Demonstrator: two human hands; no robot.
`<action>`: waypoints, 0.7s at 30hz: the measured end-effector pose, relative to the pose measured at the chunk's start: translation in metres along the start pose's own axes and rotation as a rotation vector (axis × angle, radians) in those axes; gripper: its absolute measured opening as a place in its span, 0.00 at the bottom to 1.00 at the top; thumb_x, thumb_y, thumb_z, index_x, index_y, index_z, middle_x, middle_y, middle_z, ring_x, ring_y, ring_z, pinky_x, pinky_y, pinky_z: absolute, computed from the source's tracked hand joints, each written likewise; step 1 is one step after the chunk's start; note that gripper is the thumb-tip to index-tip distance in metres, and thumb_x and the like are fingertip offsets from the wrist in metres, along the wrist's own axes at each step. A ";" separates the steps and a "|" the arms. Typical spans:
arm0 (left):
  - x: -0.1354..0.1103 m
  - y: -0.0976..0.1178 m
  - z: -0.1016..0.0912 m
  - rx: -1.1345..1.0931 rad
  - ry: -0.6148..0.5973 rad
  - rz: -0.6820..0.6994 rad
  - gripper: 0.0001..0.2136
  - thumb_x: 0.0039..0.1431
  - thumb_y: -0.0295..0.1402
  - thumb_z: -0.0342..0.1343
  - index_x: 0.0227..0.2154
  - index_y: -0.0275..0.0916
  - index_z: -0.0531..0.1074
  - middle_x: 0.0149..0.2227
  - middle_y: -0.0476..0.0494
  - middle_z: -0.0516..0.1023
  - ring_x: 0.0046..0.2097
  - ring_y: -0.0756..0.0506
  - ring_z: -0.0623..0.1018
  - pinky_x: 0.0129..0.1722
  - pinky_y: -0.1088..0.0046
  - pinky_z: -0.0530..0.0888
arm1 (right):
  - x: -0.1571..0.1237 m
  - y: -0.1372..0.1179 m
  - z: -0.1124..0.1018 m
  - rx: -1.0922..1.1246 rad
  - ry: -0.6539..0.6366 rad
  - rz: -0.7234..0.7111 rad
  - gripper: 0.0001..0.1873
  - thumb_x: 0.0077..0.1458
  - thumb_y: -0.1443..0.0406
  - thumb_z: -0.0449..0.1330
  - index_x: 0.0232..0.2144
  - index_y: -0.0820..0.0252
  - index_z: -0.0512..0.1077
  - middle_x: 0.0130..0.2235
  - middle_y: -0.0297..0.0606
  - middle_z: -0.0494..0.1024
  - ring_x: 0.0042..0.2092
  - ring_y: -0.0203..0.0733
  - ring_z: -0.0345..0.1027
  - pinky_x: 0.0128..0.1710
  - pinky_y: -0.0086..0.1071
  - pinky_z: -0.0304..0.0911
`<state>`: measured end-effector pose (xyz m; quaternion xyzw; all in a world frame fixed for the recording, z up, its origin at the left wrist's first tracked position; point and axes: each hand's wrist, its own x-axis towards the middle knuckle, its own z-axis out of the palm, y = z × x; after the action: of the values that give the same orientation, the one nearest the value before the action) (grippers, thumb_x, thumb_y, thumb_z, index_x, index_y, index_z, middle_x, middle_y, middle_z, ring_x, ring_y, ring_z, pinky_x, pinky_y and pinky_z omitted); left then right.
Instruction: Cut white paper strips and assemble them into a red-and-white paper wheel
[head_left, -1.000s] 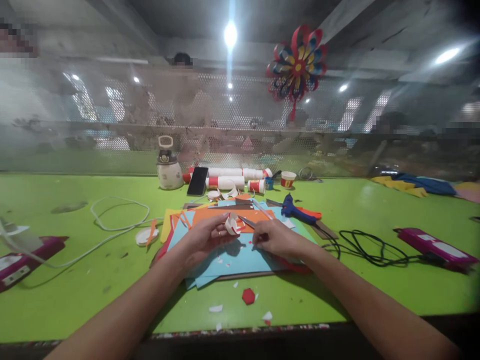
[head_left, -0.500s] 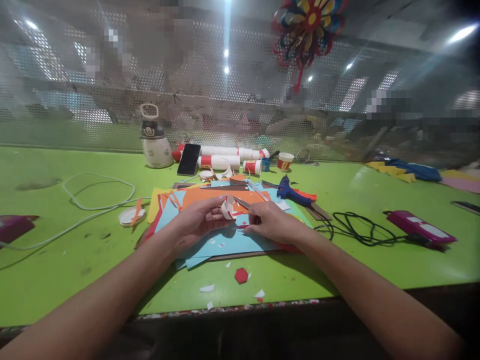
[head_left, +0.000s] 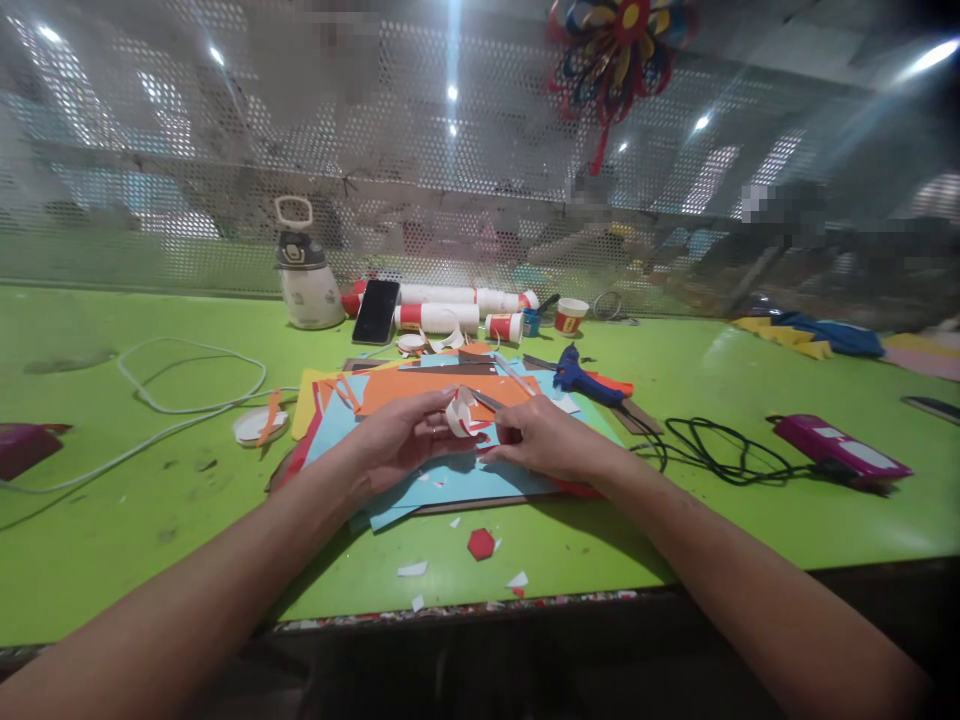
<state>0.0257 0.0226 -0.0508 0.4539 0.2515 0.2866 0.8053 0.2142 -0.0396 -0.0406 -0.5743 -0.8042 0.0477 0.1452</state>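
My left hand (head_left: 409, 440) pinches a small curled white and red paper strip (head_left: 458, 414) above a stack of coloured paper sheets (head_left: 420, 400) on the green table (head_left: 135, 500). My right hand (head_left: 544, 440) is closed beside it, its fingertips touching the strip's right end, with grey scissors (head_left: 487, 401) lying just behind them. A ring shows on a left finger. Blue, orange, yellow and red sheets lie under both hands.
A blue glue gun (head_left: 581, 378) and black cable (head_left: 712, 455) lie to the right, with a pink box (head_left: 840, 447) beyond. At the back stand a white bottle (head_left: 307, 280), a phone (head_left: 376, 310) and white-red tubes (head_left: 442, 310). White cable (head_left: 187, 390) loops left. Paper scraps (head_left: 481, 543) lie near the front edge.
The view has tilted down, so the table sits higher in frame. Both hands stay together on the curled strip, my right fingers now closer to it.
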 end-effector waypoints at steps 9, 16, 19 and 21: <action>-0.002 0.001 0.005 0.008 0.008 -0.004 0.09 0.56 0.31 0.54 0.34 0.30 0.75 0.33 0.38 0.78 0.35 0.45 0.77 0.46 0.62 0.73 | 0.000 0.002 0.000 0.091 0.039 0.039 0.11 0.47 0.63 0.65 0.20 0.62 0.69 0.18 0.27 0.66 0.22 0.30 0.55 0.21 0.25 0.49; -0.002 0.001 0.005 0.002 0.012 0.022 0.10 0.56 0.31 0.54 0.35 0.29 0.75 0.36 0.35 0.78 0.38 0.43 0.77 0.45 0.62 0.73 | 0.000 -0.001 -0.001 0.177 0.064 0.054 0.08 0.49 0.67 0.63 0.21 0.62 0.70 0.20 0.28 0.68 0.23 0.30 0.58 0.22 0.24 0.52; 0.000 0.000 0.002 -0.026 0.012 0.042 0.11 0.56 0.31 0.54 0.37 0.28 0.73 0.37 0.33 0.77 0.38 0.42 0.78 0.45 0.60 0.74 | 0.000 -0.003 -0.003 0.199 0.074 0.067 0.10 0.48 0.63 0.64 0.20 0.62 0.71 0.18 0.27 0.67 0.22 0.29 0.57 0.21 0.24 0.51; 0.000 0.000 0.001 -0.044 0.016 0.044 0.11 0.56 0.32 0.54 0.38 0.28 0.73 0.39 0.32 0.77 0.39 0.42 0.78 0.45 0.59 0.74 | 0.000 -0.004 -0.003 0.209 0.081 0.072 0.10 0.48 0.63 0.64 0.19 0.62 0.72 0.18 0.27 0.66 0.22 0.29 0.56 0.22 0.25 0.51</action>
<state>0.0262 0.0223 -0.0506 0.4391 0.2415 0.3135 0.8066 0.2109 -0.0413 -0.0370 -0.5861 -0.7671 0.1135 0.2347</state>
